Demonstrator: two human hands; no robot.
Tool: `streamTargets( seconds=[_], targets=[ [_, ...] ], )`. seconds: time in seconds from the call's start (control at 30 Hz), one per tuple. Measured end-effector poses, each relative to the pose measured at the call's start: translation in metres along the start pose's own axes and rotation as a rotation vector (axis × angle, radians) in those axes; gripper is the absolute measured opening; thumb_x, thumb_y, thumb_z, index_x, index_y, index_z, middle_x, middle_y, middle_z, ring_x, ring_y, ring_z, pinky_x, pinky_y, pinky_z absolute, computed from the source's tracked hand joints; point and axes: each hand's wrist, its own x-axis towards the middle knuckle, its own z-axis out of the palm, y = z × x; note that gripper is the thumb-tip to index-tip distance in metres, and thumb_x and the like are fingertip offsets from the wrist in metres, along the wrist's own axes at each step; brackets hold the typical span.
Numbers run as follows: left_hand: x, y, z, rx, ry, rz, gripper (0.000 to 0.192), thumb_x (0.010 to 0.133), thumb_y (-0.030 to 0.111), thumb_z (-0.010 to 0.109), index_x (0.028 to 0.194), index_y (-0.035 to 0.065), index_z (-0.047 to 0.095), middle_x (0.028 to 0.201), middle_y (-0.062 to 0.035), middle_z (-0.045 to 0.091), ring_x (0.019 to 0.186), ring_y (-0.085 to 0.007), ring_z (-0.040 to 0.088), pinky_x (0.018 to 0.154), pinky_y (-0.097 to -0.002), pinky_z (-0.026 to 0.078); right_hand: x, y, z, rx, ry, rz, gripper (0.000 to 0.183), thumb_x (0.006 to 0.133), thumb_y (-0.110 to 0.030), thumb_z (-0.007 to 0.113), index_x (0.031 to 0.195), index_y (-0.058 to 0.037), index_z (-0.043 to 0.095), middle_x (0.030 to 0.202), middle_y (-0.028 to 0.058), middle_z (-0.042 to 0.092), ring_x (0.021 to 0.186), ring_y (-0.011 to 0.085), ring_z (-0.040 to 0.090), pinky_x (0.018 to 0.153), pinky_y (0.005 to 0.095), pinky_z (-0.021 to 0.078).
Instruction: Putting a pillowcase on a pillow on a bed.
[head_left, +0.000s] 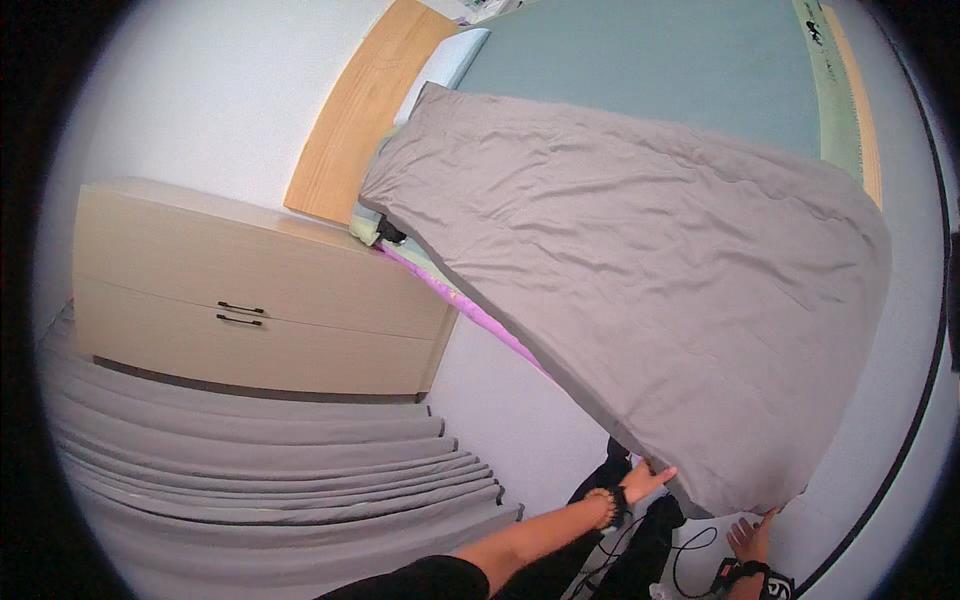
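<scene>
A wrinkled grey bed cover (645, 247) is spread over the lower part of a bed, its near end reaching toward me. My left hand (649, 481) grips its near left edge, with the thumb on top and the other fingers hidden beneath. Farther right, my right hand (752, 536) is at the cover's near end, one finger meeting the hem and the others spread apart just below it. The near edge stretches between my two hands. Past the cover's far edge, a blue-green mattress surface (637, 60) with a pale green border shows.
A wooden headboard (367, 112) and pale pillow (442, 71) lie on the left side. A beige drawer cabinet (255, 277) stands beside the bed, near a grey pleated curtain (285, 480). Black cables (686, 555) lie on the floor around my feet.
</scene>
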Motion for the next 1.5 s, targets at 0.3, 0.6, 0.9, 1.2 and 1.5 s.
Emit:
streamTargets(
  seconds=[0.3,0.6,0.9,1.2,1.5],
  targets=[
    [-0.007,0.012,0.069,-0.754,-0.222,-0.763,0.067,0.076,0.042,0.063,0.123,0.0051,0.033,0.117,-0.0059,0.044,0.103,-0.0162,0.045,0.086,-0.0318,0.039,0.079,0.023,-0.036,-0.121,-0.133,-0.903,0.084,0.070,-0.066,0.049,0.134,-0.0163,0.025,0.138,0.0005,0.026,0.123,0.0251,0.027,0.098,0.0403,0.0254],
    [-0.015,0.024,0.079,-0.878,-0.321,-0.734,0.047,0.076,0.021,0.067,0.113,0.0056,0.043,0.113,-0.0047,0.051,0.104,-0.0157,0.049,0.089,-0.0291,0.039,0.035,0.018,-0.019,0.429,-0.179,-0.524,0.082,0.070,-0.063,0.054,0.132,-0.0160,0.029,0.136,0.0027,0.029,0.120,0.0267,0.031,0.095,0.0438,0.0304],
    [-0.024,0.033,0.075,-0.825,-0.557,-0.701,0.045,0.078,0.020,0.064,0.116,0.0055,0.043,0.115,-0.0028,0.051,0.107,-0.0126,0.047,0.090,-0.0270,0.036,0.009,0.017,0.021,0.698,-0.519,-0.246,0.079,0.071,-0.048,0.063,0.131,-0.0100,0.029,0.134,0.0077,0.029,0.120,0.0248,0.030,0.097,0.0435,0.0277],
    [-0.023,0.046,0.052,-0.982,-0.664,-0.846,0.038,0.082,0.018,0.060,0.115,0.0052,0.046,0.110,-0.0049,0.054,0.091,-0.0137,0.056,0.080,-0.0271,0.047,-0.106,-0.021,0.047,-0.381,0.218,-1.348,0.067,0.069,-0.007,0.061,0.128,0.0006,0.031,0.125,0.0154,0.039,0.113,0.0262,0.039,0.098,0.0360,0.0277],
    [0.020,0.138,-0.067,-1.362,-0.777,0.096,0.014,0.091,0.019,0.036,0.093,0.0109,0.048,0.091,0.0014,0.052,0.091,-0.0121,0.048,0.083,-0.0249,0.037,-0.283,-0.100,0.440,-0.565,-0.093,-1.321,0.058,0.074,-0.023,0.065,0.116,0.0096,0.043,0.116,0.0184,0.049,0.106,0.0260,0.046,0.093,0.0338,0.0335]
  ],
)
